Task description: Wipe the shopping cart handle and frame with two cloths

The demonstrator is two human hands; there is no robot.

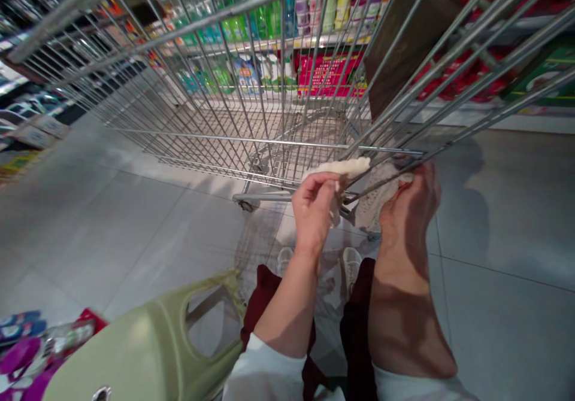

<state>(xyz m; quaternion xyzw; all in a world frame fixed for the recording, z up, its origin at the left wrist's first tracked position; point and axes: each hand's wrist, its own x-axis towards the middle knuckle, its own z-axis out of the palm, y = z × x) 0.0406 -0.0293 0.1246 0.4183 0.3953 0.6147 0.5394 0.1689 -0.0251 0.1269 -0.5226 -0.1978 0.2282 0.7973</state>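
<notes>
A metal shopping cart stands before me, its wire side facing my hands. Between the thumb and fingers of my left hand is a cream-coloured cloth, laid along the cart's lower wires. Its lower part hangs down beside the hand. My right hand is closed at the lower right corner of the wire frame. Its fingertips are partly hidden, and a small pale patch shows by them; I cannot tell what it grips.
An olive-green moulded plastic piece with an oval opening stands at lower left, beside colourful packages. Behind the cart, shelves carry bottles and packs. A dark brown panel hangs at the cart's right. My shoes are below on grey tiles.
</notes>
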